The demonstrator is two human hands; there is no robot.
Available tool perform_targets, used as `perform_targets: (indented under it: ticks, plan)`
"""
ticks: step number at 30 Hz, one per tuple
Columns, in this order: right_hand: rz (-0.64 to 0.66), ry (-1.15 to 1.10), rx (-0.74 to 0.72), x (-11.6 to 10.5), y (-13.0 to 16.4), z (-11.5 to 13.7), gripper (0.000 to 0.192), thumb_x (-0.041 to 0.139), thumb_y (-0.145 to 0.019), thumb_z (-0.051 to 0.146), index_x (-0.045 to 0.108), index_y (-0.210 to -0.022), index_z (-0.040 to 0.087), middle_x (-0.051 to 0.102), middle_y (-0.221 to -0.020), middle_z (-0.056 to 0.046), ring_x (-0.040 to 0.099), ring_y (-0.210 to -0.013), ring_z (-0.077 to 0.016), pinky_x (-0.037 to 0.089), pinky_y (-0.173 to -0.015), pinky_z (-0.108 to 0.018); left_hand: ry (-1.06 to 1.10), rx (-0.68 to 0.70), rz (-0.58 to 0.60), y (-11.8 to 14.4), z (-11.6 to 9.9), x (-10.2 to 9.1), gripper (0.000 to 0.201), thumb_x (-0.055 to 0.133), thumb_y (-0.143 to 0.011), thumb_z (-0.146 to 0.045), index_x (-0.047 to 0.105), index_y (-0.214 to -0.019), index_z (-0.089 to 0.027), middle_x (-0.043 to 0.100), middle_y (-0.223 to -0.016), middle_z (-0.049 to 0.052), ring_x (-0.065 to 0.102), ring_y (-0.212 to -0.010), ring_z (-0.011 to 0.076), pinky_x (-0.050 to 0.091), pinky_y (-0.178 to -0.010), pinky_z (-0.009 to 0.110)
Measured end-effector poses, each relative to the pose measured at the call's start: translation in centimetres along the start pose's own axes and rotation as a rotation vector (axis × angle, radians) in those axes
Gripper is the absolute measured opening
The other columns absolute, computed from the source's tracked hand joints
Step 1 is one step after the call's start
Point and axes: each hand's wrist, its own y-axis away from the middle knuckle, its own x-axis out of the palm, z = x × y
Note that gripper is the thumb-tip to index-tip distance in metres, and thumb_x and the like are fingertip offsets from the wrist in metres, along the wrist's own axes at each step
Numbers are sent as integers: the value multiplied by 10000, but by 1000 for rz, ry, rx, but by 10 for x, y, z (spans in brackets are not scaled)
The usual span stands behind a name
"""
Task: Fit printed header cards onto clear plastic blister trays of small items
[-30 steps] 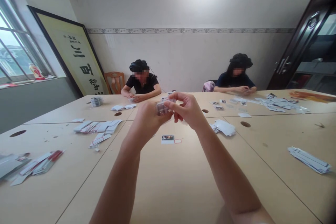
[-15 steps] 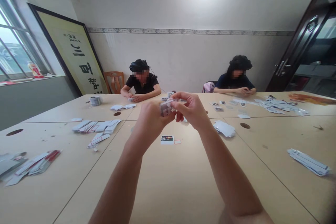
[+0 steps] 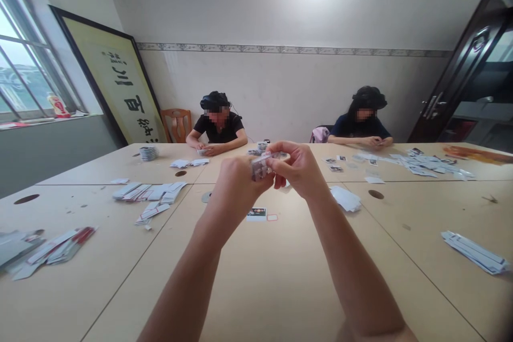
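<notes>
2 hands up: left hand (image 3: 234, 184) & right hand (image 3: 298, 168), 1 small clear packet (image 3: 260, 166) between them. 2 other people: one in black (image 3: 218, 125), one in navy (image 3: 363, 123). 1 card (image 3: 256, 214) alone on the table (image 3: 280, 278). Approx 6 loose card piles, exact no. unclear. 1 wooden chair (image 3: 176, 123), 1 framed sign (image 3: 116, 85), 1 door (image 3: 460, 75).
</notes>
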Motion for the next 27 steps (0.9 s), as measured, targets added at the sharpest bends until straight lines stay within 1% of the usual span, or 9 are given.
perform_targets:
  ticks: [2, 5, 9, 13, 16, 19, 23, 27]
  plan:
    - [1, 11, -3, 0, 0, -1, 143, 714, -777, 293, 663, -838, 174, 598, -490, 72, 595, -374, -93, 425, -335, -145, 10, -16, 14, 0, 2, -1, 208, 635, -792, -122, 704, -606, -184, 559, -507, -57, 426, -465, 68, 289, -442, 192]
    - [7, 42, -8, -2, 0, -1, 155, 717, -800, 309, 669, -861, 175, 609, -513, 67, 608, -388, -96, 427, -337, -148, 20, -48, 47, -2, 7, -4, 216, 644, -803, -165, 693, -593, -176, 553, -506, -42, 413, -457, 73, 279, -427, 208]
    - [80, 54, -14, -3, -1, -1, 201, 708, -845, 336, 694, -969, 178, 648, -558, 49, 659, -458, -111, 497, -409, -170, 9, -28, 40, -3, 13, -6, 195, 661, -798, -181, 698, -606, -179, 554, -518, -36, 422, -475, 78, 291, -440, 209]
    - [52, 12, -34, -1, -1, -3, 250, 767, -818, 399, 708, -920, 179, 650, -557, 42, 645, -437, -109, 484, -388, -174, 27, -20, 38, -4, 15, -5, 217, 658, -799, -163, 687, -585, -181, 521, -476, -44, 403, -445, 73, 272, -426, 219]
    - [58, 1, -35, 0, -1, -4, 281, 794, -797, 424, 713, -915, 182, 647, -555, 43, 643, -434, -112, 485, -383, -179, 53, -23, 69, -4, 14, -6, 217, 650, -824, -174, 698, -613, -187, 594, -535, -39, 476, -493, 83, 331, -466, 218]
    - [87, -3, -19, 0, -2, -3, 323, 772, -815, 475, 717, -938, 181, 650, -575, 42, 640, -429, -107, 486, -386, -184, 54, -32, 89, -3, 12, -9, 194, 647, -831, -175, 693, -644, -191, 649, -606, -40, 526, -559, 91, 373, -510, 216]
    - [115, 2, -6, -2, -2, -1, 314, 747, -843, 467, 718, -971, 182, 655, -583, 45, 650, -438, -106, 496, -401, -180, 37, -64, 96, -2, 12, -14, 158, 662, -817, -184, 688, -661, -199, 599, -563, -58, 441, -494, 77, 308, -459, 223]
    - [156, 32, 3, -3, 0, 0, 285, 695, -892, 428, 723, -1025, 177, 673, -600, 32, 685, -489, -118, 549, -459, -188, 31, -57, 105, -2, 13, -14, 173, 666, -820, -196, 682, -648, -204, 553, -523, -61, 425, -477, 78, 289, -454, 226]
